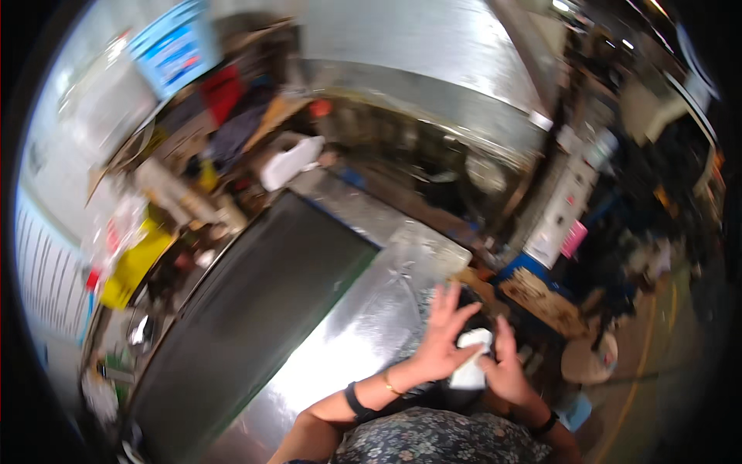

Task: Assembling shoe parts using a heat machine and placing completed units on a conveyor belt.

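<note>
My left hand (446,340) is raised with its fingers spread, at the right end of a shiny metal tabletop (332,352). No object shows in its grasp. Close by on the right, my right hand (506,371) has its thumb and fingers apart. A small white blocky object (469,363) lies between the two hands, partly covered by them. My thumbs overlap its edges in the picture; whether they touch it I cannot tell. Dark material around it is blurred.
A long dark belt-like surface (263,309) with a green edge runs along the left. Behind it is a cluttered shelf with a yellow box (135,267) and a blue bucket (174,50). A wooden-topped box (541,301) and a round stool-like item (589,359) stand to the right.
</note>
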The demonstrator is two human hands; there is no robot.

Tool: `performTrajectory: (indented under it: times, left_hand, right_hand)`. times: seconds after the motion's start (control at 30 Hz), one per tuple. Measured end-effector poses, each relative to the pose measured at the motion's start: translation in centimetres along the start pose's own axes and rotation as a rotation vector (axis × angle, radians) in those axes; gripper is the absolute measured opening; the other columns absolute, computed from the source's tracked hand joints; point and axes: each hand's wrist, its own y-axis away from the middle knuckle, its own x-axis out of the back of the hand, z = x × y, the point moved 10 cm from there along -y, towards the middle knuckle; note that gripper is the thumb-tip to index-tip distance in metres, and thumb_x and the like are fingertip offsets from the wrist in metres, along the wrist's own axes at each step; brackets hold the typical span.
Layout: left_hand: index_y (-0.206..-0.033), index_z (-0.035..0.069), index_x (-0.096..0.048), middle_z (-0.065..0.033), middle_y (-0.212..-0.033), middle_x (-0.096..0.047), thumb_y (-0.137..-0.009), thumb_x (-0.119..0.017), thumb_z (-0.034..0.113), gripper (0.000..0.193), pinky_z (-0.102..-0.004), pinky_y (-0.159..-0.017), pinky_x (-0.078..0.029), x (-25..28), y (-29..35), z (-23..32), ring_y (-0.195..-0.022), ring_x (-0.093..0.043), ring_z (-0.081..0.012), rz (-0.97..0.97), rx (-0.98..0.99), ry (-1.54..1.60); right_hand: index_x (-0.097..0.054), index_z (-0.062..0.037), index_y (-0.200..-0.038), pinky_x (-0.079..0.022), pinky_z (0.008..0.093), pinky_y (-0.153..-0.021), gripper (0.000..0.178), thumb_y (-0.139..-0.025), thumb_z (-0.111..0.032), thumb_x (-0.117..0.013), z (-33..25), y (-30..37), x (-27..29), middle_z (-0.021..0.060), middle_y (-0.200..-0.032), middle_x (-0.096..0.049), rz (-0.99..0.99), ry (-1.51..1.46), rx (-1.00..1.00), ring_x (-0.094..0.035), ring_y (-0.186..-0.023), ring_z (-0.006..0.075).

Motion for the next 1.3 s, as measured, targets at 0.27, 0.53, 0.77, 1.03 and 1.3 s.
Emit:
performTrajectory:
  times: [0.27, 0.53, 0.77, 1.03, 1.3]
  left_hand:
    - [-0.128, 0.005, -0.050, -0.0054, -0.121, -0.055, -0.078, -0.071, -0.006, 0.055, -0.0287, -0.098, -0.044, -3.0, -5.4, -2.4, -0.112, -0.053, -0.0158, -0.124, 0.453, 0.830]
    - [-0.123, 0.003, -0.050, -0.0073, -0.121, -0.053, -0.079, -0.072, -0.002, 0.050, -0.0287, -0.097, -0.043, -5.7, -2.5, -3.8, -0.112, -0.053, -0.0167, -0.125, 0.443, 0.681]
    - [-0.129, 0.001, -0.046, -0.0070, -0.116, -0.056, -0.084, -0.070, 0.001, 0.051, -0.0283, -0.095, -0.044, -6.9, -3.8, -5.6, -0.108, -0.053, -0.0146, -0.139, 0.565, 0.712]
    - [-0.143, 0.001, -0.040, -0.0086, -0.148, -0.041, -0.097, -0.054, 0.027, 0.055, -0.0357, -0.112, -0.032, -6.8, -2.9, -5.5, -0.134, -0.041, -0.0229, -0.134, 0.546, 1.294]
    - [-0.111, -0.003, -0.053, -0.0258, -0.074, -0.063, -0.097, -0.044, 0.014, 0.024, -0.0534, -0.054, -0.048, -1.8, -1.1, -1.2, -0.064, -0.061, -0.0453, -0.238, 0.246, -0.847]
  right_hand:
    - [-0.063, -0.0006, -0.118, -0.046, 0.0216, -0.079, 0.027, -0.098, -0.017, -0.057, 2.0, -1.6, 5.8, -0.0010, -0.101, -0.064, -0.055, 0.078, -0.125, -0.054, -0.093, 0.0051]
    - [-0.055, 0.0008, -0.121, -0.049, 0.0364, -0.086, 0.047, -0.104, -0.039, -0.036, 6.0, -2.0, 4.6, 0.0182, -0.116, -0.061, -0.110, 0.320, -0.185, -0.063, -0.094, 0.0307]
    - [-0.048, 0.0049, -0.128, -0.052, 0.0455, -0.079, 0.048, -0.092, -0.025, -0.056, 0.3, -4.3, 3.3, 0.0311, -0.107, -0.061, 0.029, 1.154, 0.006, -0.065, -0.089, 0.0392]
    - [-0.021, 0.0002, -0.150, -0.042, 0.0374, -0.098, 0.068, -0.101, -0.039, -0.046, 7.2, 0.6, 4.6, 0.0268, -0.136, -0.049, -0.066, 0.035, -0.286, -0.052, -0.121, 0.0339]
    - [-0.011, 0.0048, -0.149, -0.046, 0.0473, -0.094, 0.076, -0.099, -0.040, -0.047, 3.3, 0.5, -0.5, 0.0389, -0.138, -0.037, 0.143, 0.267, -0.179, -0.053, -0.112, 0.0521]
